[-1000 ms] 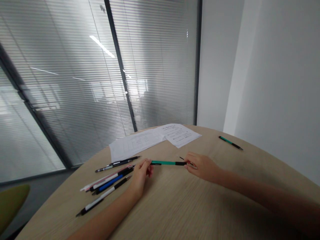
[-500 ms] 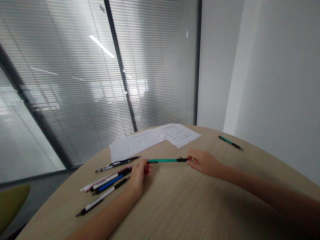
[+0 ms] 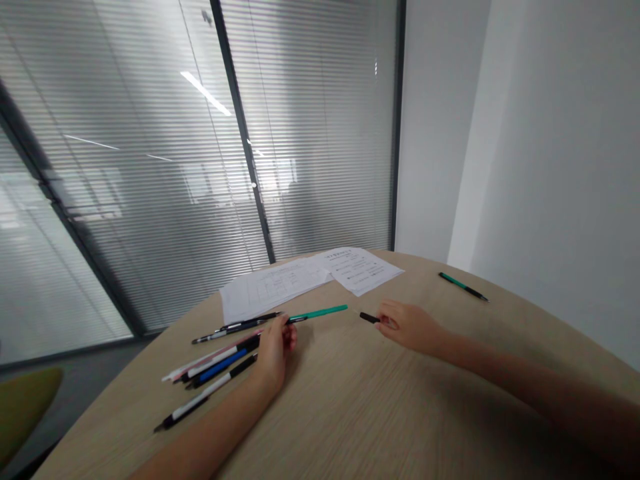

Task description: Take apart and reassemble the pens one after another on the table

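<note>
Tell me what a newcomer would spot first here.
The left hand grips a teal pen barrel, and the right hand a short black pen piece, with a gap between them. Printed sheets lie beyond, and loose pens lie beside the left hand.

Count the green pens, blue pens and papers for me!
Green pens: 2 (the green pen at the left hand, the far green pen)
Blue pens: 1 (the blue pen)
Papers: 2 (the left sheet, the right sheet)
Total: 5
</note>
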Demonstrator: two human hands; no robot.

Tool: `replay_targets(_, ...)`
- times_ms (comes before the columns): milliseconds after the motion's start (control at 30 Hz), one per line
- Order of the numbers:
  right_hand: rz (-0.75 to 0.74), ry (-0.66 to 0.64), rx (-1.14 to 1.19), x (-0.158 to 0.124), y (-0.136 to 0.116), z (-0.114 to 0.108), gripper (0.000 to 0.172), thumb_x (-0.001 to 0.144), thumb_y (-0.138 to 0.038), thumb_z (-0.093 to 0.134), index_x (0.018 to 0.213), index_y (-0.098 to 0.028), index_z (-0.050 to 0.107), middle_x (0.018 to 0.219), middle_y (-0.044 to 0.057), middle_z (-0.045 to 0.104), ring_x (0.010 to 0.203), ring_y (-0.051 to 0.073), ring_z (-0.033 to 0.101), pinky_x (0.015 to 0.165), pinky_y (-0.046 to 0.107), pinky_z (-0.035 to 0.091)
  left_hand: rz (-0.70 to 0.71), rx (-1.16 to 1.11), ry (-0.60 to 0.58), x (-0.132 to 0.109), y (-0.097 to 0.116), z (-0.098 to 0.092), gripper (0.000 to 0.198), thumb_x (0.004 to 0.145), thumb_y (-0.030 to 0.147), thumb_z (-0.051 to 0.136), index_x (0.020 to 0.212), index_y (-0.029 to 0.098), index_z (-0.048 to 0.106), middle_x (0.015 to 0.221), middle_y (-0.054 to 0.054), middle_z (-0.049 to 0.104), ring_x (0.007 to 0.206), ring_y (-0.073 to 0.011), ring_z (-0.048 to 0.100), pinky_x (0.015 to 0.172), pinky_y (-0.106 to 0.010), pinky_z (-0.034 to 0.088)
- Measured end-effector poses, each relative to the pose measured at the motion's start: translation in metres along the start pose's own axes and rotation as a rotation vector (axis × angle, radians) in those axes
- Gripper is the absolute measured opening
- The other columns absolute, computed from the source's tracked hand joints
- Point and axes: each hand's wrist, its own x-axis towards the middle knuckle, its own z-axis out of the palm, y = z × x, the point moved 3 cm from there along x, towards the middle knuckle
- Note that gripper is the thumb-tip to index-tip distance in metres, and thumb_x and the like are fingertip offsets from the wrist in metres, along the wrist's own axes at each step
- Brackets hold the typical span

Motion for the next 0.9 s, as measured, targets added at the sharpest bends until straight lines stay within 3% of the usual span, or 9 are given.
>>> replay_targets(200, -0.120, -0.037, -0.186, -0.009, -0.010, 0.022, 0.016, 0.078, -0.027, 0.044, 0.080, -0.017, 0.056, 0.084, 0.005, 0.057, 0.071, 0.016, 0.054, 0.057, 0.024, 0.038, 0.021, 0.027, -0.017, -0.002, -0.001, 0.001, 0.026, 0.058, 0.039, 0.048, 0.046, 0.017, 0.040, 0.037, 0.006, 0.042, 0.032, -0.0055, 0.035, 0.033, -0.017, 0.025)
replay_targets(467, -0.058, -0.061, -0.177, -0.008, -0.010, 0.025, 0.017, 0.079, -0.029, 0.045, 0.086, -0.017, 0.056, 0.085, 0.005, 0.059, 0.071, 0.016, 0.056, 0.055, 0.025, 0.042, 0.050, 0.102, -0.018, -0.004, 0.001, 0.003, 0.025, 0.059, 0.038, 0.048, 0.046, 0.017, 0.043, 0.037, 0.006, 0.041, 0.031, -0.0066, 0.034, 0.033, -0.019, 0.025)
replay_targets(700, -0.102, 0.005, -0.183, -0.011, -0.010, 0.024, 0.023, 0.081, -0.034, 0.042, 0.084, -0.017, 0.057, 0.084, 0.005, 0.058, 0.073, 0.016, 0.056, 0.058, 0.025, 0.041, 0.205, 0.354, 0.031, -0.008, 0.009, -0.001, 0.028, 0.065, 0.038, 0.042, 0.045, 0.018, 0.040, 0.038, 0.006, 0.037, 0.034, -0.0080, 0.033, 0.036, -0.019, 0.025)
replay_targets(900, -0.056, 0.058, -0.166, -0.009, -0.006, 0.023, 0.027, 0.083, -0.035, 0.036, 0.081, -0.017, 0.057, 0.081, 0.004, 0.058, 0.070, 0.014, 0.055, 0.058, 0.023, 0.039, 0.228, 0.558, 0.000, -0.006, 0.014, 0.000, 0.028, 0.064, 0.036, 0.041, 0.042, 0.019, 0.036, 0.035, 0.006, 0.032, 0.033, -0.0082, 0.029, 0.035, -0.020, 0.022)
